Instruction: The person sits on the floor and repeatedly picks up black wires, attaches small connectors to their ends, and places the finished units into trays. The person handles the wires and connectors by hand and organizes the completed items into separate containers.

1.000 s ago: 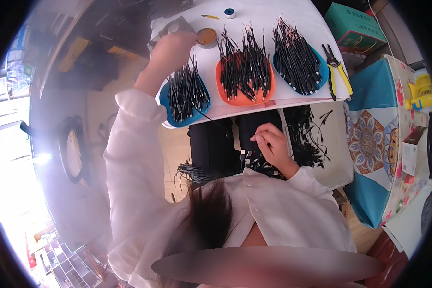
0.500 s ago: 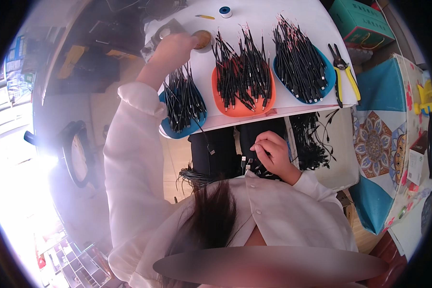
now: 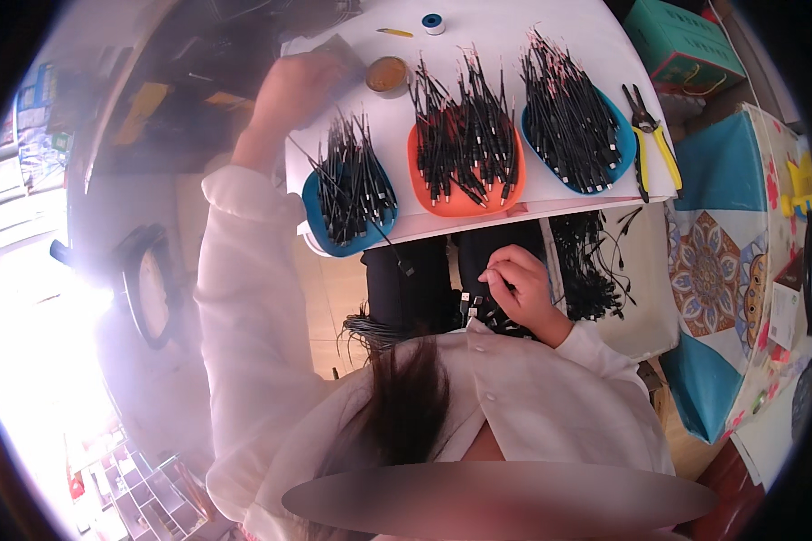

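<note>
Filling the left blue tray (image 3: 356,247) at the table's near edge, thin black cables (image 3: 352,185) stand with their stripped ends pointing far; one droops over the near rim toward the lap. Beyond this tray, the left hand (image 3: 302,86) reaches to a grey block (image 3: 338,59), its fingers bent and partly hidden; whether they grip anything, I cannot tell. Just right of the block sits a round tin (image 3: 387,76) with brownish contents.

Nearer, above the lap, the right hand (image 3: 521,284) is loosely curled beside black cables with USB plugs (image 3: 465,305); whether it holds one, I cannot tell. On the white table (image 3: 505,22), an orange tray (image 3: 478,209) and a right blue tray (image 3: 624,149) hold more cables. Yellow-handled pliers (image 3: 645,122) lie farther right, and a small spool (image 3: 433,24) stands at the far side.
</note>
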`<action>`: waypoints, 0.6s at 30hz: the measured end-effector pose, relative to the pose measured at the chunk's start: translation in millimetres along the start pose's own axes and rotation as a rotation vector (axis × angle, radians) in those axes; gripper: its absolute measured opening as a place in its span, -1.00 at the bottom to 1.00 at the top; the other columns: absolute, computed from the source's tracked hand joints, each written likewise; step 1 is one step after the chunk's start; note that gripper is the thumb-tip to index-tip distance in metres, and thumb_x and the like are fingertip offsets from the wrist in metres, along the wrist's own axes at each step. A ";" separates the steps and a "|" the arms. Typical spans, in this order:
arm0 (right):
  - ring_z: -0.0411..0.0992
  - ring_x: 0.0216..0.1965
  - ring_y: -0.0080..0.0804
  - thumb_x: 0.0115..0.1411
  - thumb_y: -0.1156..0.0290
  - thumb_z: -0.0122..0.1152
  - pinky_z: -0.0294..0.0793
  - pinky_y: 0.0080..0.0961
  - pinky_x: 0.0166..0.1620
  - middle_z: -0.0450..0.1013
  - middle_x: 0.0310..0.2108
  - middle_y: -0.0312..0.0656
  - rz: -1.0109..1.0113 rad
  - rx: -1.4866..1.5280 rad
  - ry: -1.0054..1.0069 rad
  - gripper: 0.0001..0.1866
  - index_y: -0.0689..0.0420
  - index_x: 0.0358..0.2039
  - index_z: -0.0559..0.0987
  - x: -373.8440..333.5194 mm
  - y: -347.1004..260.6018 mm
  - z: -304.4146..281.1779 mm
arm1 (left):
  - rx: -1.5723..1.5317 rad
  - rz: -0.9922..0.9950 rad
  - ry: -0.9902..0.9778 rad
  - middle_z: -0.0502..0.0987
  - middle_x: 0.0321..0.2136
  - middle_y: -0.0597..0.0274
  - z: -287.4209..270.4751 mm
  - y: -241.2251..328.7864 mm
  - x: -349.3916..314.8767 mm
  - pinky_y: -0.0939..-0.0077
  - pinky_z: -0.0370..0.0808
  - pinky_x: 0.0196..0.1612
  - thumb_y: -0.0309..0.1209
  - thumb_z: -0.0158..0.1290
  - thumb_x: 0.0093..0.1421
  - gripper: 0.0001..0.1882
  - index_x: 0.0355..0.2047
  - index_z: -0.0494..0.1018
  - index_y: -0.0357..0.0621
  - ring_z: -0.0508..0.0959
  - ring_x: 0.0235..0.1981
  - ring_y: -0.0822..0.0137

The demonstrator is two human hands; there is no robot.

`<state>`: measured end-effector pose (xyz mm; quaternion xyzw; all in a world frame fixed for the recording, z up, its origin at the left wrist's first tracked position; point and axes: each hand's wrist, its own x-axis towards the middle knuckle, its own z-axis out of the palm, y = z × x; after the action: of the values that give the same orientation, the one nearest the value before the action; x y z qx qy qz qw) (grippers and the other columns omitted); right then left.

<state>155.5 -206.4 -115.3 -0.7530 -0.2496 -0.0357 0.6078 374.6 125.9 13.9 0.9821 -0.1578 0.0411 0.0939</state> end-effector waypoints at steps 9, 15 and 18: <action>0.40 -0.49 -0.28 0.09 0.57 0.14 0.38 -0.45 -0.41 0.40 -0.48 -0.15 -0.018 -0.027 -0.001 -0.87 0.24 -0.58 0.55 2.9 1.7 4.6 | 0.046 -0.061 0.093 0.54 -0.50 -0.07 4.8 -62.2 3.3 0.31 0.48 -0.36 -0.47 0.10 0.14 -0.87 -0.30 0.58 -0.19 0.53 -0.47 -0.08; 0.40 -0.49 -0.28 0.09 0.57 0.15 0.39 -0.44 -0.41 0.40 -0.48 -0.16 -0.011 -0.028 -0.001 -0.87 0.24 -0.59 0.54 3.2 2.4 5.2 | 0.105 -0.059 0.077 0.56 -0.45 -0.09 13.0 -68.1 7.0 0.23 0.49 -0.29 -0.49 0.09 0.13 -0.87 -0.32 0.58 -0.21 0.55 -0.39 -0.11; 0.40 -0.49 -0.28 0.09 0.57 0.15 0.39 -0.44 -0.41 0.40 -0.48 -0.16 -0.013 -0.032 -0.007 -0.86 0.24 -0.59 0.54 3.6 2.4 5.3 | 0.120 -0.054 0.066 0.56 -0.45 -0.09 12.8 -65.7 7.9 0.21 0.50 -0.27 -0.49 0.08 0.13 -0.86 -0.31 0.58 -0.22 0.55 -0.37 -0.12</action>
<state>158.3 -200.6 -117.5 -0.7612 -0.2562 -0.0411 0.5944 403.7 182.2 -9.0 0.9880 -0.1252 0.0803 0.0409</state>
